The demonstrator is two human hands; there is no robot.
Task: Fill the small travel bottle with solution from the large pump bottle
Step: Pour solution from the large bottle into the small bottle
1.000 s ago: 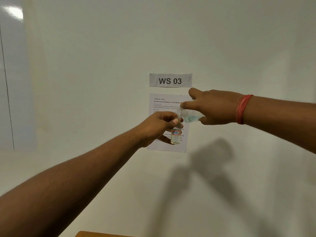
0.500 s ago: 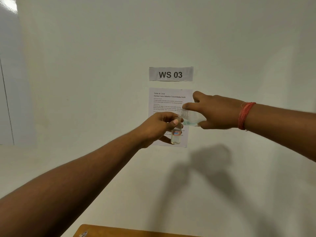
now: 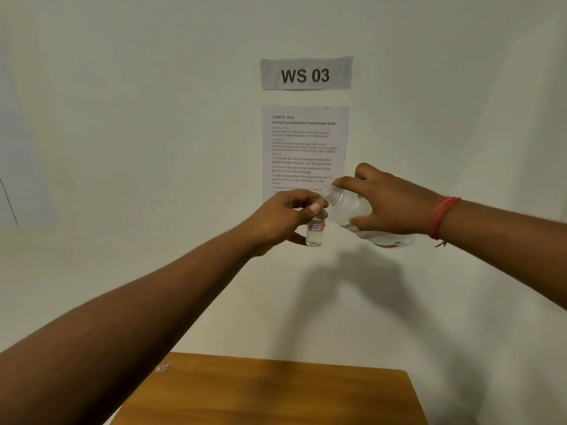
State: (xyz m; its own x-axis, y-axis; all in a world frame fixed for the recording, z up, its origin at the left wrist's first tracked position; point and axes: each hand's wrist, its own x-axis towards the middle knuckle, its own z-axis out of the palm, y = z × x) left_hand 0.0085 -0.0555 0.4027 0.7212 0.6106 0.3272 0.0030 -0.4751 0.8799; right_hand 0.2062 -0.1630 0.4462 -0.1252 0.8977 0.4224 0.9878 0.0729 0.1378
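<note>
My left hand (image 3: 287, 217) pinches the neck of the small clear travel bottle (image 3: 315, 233), which hangs upright with some liquid in its bottom and a small label on its side. My right hand (image 3: 391, 207) grips the large clear bottle (image 3: 348, 205), tilted with its open threaded mouth pointing left, just above and right of the small bottle's top. The large bottle's lower end shows below my right wrist. No pump or cap is visible on it. Both bottles are held in the air in front of the wall.
A wooden table (image 3: 276, 394) lies below, with a small clear object (image 3: 162, 367) near its left edge. On the white wall hang a "WS 03" sign (image 3: 306, 73) and a printed task sheet (image 3: 303, 142). A red thread band (image 3: 441, 217) circles my right wrist.
The view has tipped downward, bringing the wooden table into sight. The large bottle's mouth has lifted slightly and its body now tilts less steeply; both hands stay close together.
</note>
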